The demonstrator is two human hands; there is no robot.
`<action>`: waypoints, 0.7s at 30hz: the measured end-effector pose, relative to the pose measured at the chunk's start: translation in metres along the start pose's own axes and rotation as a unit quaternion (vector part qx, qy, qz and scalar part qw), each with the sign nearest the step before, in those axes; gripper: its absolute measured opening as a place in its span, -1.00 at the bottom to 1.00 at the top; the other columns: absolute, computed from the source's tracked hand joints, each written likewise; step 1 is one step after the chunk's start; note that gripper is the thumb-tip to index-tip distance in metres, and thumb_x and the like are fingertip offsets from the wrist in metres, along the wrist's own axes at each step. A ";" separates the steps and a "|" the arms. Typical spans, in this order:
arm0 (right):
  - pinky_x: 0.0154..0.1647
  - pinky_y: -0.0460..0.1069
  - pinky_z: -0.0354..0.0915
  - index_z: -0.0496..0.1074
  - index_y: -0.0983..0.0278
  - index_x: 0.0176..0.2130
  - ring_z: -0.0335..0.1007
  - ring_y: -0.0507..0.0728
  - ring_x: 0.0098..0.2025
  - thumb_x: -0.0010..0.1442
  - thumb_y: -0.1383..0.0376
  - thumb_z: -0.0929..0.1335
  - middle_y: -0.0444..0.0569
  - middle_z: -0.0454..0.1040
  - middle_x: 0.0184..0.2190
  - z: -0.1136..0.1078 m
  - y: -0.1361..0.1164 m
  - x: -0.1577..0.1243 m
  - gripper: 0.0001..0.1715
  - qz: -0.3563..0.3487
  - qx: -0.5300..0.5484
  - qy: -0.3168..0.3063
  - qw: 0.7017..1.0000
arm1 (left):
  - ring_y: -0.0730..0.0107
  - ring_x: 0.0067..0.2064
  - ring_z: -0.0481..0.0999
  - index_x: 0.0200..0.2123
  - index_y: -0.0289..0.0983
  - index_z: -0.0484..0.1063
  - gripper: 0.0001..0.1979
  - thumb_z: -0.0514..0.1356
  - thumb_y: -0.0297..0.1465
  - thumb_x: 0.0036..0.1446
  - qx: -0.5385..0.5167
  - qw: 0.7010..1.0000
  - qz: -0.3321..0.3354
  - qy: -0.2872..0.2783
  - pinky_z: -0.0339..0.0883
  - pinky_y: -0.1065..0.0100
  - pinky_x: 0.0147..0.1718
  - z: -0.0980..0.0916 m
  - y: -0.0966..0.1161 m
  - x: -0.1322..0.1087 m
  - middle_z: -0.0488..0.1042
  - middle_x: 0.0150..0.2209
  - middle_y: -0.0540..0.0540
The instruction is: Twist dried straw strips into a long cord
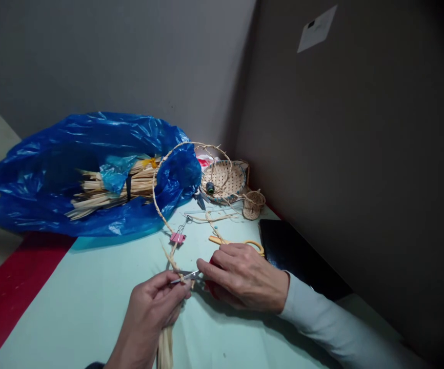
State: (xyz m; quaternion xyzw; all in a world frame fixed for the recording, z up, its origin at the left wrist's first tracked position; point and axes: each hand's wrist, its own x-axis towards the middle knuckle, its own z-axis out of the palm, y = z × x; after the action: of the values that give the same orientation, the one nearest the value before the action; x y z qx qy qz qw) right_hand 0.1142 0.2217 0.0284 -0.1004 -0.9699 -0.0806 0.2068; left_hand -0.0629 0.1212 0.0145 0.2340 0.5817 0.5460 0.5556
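My left hand (pixel 156 302) is closed in a pinch on a braid of pale dried straw (pixel 174 262), low in the middle of the head view. Loose strands (pixel 165 346) hang below that hand. My right hand (pixel 245 277) grips red-handled scissors (pixel 191 275), their blades crossing the braid just above my left fingertips. Most of the scissor handle is hidden by my fingers. A pink binder clip (pixel 178 238) is clamped on the braid farther up. From there the thin braid (pixel 155 187) curves up in a large loop toward the back.
Behind to the left, a blue plastic bag (pixel 72 125) lies open around straw bundles (pixel 145 183). A shallow woven basket (pixel 222 177), small woven cup (pixel 253 205), thread spool (pixel 210 187), yellow-handled scissors (pixel 253 244) and black flat object (pixel 295 256) are on the table (pixel 72 307). Walls stand behind and right.
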 end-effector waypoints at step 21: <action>-0.50 0.00 -0.23 0.30 0.23 -0.29 0.15 0.08 -0.42 0.18 0.13 0.30 -0.10 0.41 -0.49 0.001 0.001 -0.003 -0.79 0.053 0.094 -0.106 0.988 | 0.76 -0.68 -0.07 -0.51 -0.36 0.48 -0.67 0.43 -0.22 -0.16 0.043 0.998 0.010 -0.035 -0.31 0.49 -0.63 -0.001 0.002 0.002 0.28 -0.67 0.09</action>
State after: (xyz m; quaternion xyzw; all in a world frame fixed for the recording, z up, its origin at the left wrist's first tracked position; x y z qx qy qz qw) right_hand 0.1165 0.2222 0.0268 -0.1398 -0.9829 0.0329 0.1152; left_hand -0.0652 0.1234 0.0151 0.2822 0.5827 0.5176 0.5594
